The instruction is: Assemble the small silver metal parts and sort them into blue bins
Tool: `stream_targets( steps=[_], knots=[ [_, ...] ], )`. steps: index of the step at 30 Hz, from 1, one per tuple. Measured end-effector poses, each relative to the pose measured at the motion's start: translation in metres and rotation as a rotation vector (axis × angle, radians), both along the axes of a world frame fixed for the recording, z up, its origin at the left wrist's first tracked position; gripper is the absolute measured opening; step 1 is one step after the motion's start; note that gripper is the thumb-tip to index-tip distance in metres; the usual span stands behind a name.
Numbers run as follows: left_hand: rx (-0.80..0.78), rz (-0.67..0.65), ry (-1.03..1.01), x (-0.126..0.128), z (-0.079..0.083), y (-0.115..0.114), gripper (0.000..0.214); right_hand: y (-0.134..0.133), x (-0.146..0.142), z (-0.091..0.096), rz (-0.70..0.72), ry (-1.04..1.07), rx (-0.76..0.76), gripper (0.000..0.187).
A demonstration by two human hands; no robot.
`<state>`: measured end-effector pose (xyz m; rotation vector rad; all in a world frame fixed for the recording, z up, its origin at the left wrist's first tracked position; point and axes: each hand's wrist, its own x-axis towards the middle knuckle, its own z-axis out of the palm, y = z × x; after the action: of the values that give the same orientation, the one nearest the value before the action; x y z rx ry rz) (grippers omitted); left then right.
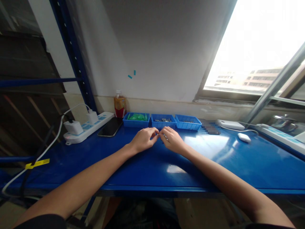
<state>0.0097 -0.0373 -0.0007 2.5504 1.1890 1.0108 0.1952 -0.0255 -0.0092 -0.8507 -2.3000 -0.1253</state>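
Note:
My left hand (pixel 145 139) and my right hand (pixel 172 138) meet fingertip to fingertip above the blue table (pixel 147 168). Both are closed in a pinch. Whatever lies between the fingertips is too small to name; a bit of something shiny shows by the right fingers. Just beyond the hands, three blue bins stand in a row. The left bin (pixel 135 123) holds green pieces (pixel 138 117), the middle bin (pixel 164 125) small metal parts (pixel 164 120), and the right bin (pixel 189 126) a thin layer of small parts (pixel 188 121).
On the left are a black phone (pixel 110 128), a white power strip (pixel 91 128) with plugged-in chargers, and a drink bottle (pixel 119 105). To the right lie a dark, partly blurred flat object (pixel 209 127), a white power bank (pixel 231 124), a small white case (pixel 244 137) and another power strip (pixel 283 136).

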Motion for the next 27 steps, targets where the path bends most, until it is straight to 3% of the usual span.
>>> stream_targets(
  steps=[5, 9, 19, 22, 27],
  knots=[
    [-0.164, 0.025, -0.148, 0.0, -0.001, 0.003, 0.028, -0.002, 0.0, -0.001, -0.027, 0.007, 0.049, 0.012],
    [-0.27, -0.042, -0.196, 0.0, -0.003, 0.006, 0.039, -0.002, 0.002, 0.002, 0.001, -0.032, 0.113, 0.016],
    [-0.289, -0.12, -0.165, 0.001, -0.006, 0.006, 0.044, 0.005, 0.008, 0.011, 0.048, 0.002, 0.143, 0.013],
    [-0.173, -0.084, -0.027, 0.002, -0.01, 0.004, 0.033, 0.023, 0.03, 0.022, -0.118, 0.06, 0.211, 0.018],
    [-0.079, -0.062, 0.207, 0.006, -0.015, 0.0, 0.038, 0.068, 0.089, 0.026, -0.666, 0.121, 0.256, 0.024]
  ],
)
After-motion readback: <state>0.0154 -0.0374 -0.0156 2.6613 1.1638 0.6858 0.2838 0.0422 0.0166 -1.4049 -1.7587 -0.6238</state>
